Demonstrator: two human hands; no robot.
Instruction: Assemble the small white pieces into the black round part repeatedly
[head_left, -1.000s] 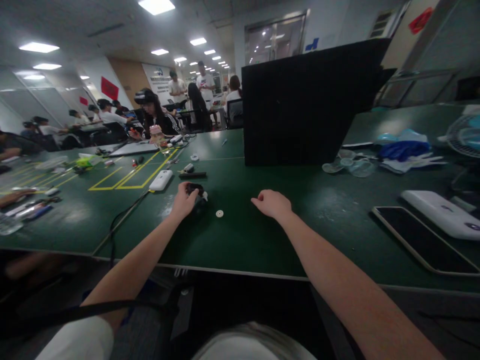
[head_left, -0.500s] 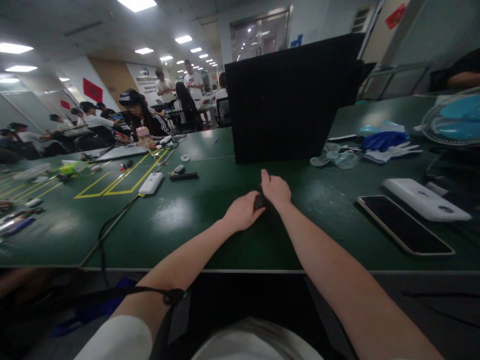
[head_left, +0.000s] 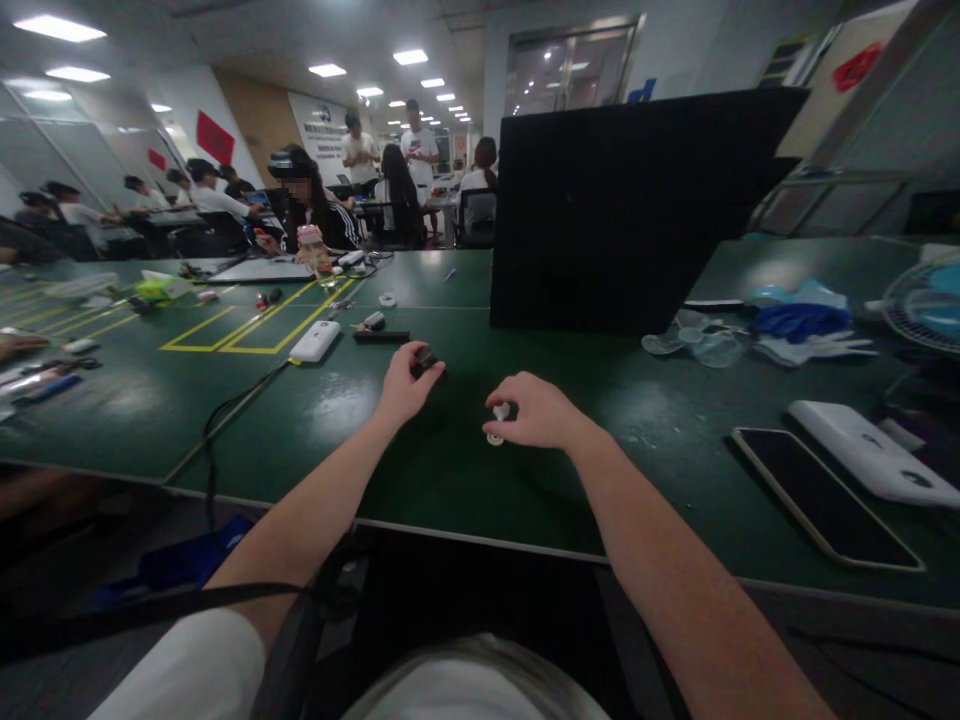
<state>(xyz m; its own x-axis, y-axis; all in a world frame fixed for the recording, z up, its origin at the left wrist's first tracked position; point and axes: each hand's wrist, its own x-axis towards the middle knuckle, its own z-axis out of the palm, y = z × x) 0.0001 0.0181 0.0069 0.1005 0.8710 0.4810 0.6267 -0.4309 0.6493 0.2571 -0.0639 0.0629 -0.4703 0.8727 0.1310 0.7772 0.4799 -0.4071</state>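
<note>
Over the green table, my left hand (head_left: 405,388) is closed around a small black object (head_left: 426,357), whose kind I cannot make out. Just beyond that hand lie a black bar (head_left: 381,337) and a small grey-and-white piece (head_left: 373,321). My right hand (head_left: 541,412), with thumb and fingers curled, grips a small whitish piece with a round end (head_left: 495,438). Part of this piece shows between the fingertips, and the rest is covered. The two hands are apart, the left one farther from the table's front edge.
A large black panel (head_left: 600,220) stands upright ahead. To the right are a phone (head_left: 825,495), a white device (head_left: 874,450), gloves (head_left: 806,320), clear plastic pieces (head_left: 701,340) and a fan (head_left: 926,300). Leftward lie a white box (head_left: 315,341), a cable (head_left: 217,420) and yellow tape (head_left: 259,350).
My hands have moved apart from their close position. The left went leftward and away with the black object; the right came nearer, and a whitish piece now shows in it. The view has shifted.
</note>
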